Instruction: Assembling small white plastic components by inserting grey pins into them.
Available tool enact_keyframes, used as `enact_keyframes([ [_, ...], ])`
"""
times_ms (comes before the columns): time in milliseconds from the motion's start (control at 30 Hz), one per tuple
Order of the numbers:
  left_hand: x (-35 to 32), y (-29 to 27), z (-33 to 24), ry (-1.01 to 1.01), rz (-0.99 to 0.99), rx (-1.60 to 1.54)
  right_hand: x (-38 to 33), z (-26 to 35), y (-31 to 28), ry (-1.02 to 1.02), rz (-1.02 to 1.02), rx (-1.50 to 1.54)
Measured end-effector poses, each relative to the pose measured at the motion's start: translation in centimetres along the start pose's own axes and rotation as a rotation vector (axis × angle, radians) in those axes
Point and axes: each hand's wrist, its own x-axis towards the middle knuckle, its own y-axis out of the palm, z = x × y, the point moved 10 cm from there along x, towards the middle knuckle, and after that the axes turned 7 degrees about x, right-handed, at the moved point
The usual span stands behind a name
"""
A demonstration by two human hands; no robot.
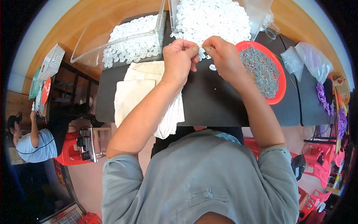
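My left hand [178, 59] and my right hand [225, 59] meet over the far middle of the dark table, thumbs and fingers pinched close together. Whatever they hold between the fingertips is too small to make out. Just beyond them is a heap of small white oval pieces [213, 20] in a clear plastic bin [260, 16]. One loose white piece [212, 67] lies on the table below my right hand. To the right stands a red basin [282, 83] filled with short grey strands [261, 71]. Folded white cloths [133, 95] lie under my left forearm.
A second clear bin [84, 52] with more white pieces stands at the far left. Clear plastic bags [314, 61] and purple cord [323, 98] are at the right. A person in a light shirt [39, 145] sits far left, near a red stool [71, 151].
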Motion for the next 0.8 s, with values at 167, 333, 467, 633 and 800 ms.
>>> enact_keyframes([
  [167, 0.0, 0.3, 0.0, -0.008, 0.022, 0.024, -0.3, 1.8, 0.0, -0.124, -0.019, -0.150],
  [333, -0.1, 0.9, 0.3, -0.056, 0.099, 0.096, -0.4, 1.3, -0.3, -0.119, -0.031, -0.168],
  [467, -0.1, 0.8, 0.4, -0.065, 0.125, 0.099, -0.4, 1.1, -0.3, -0.076, -0.045, -0.141],
  [633, -0.1, 1.2, 0.7, -0.054, 0.144, 0.195, -0.9, 0.5, 0.5, -0.003, -0.033, -0.172],
  [800, -0.4, 1.0, 1.0, -0.053, 0.086, 0.261, -1.1, 0.0, 1.2, 0.037, -0.031, -0.140],
])
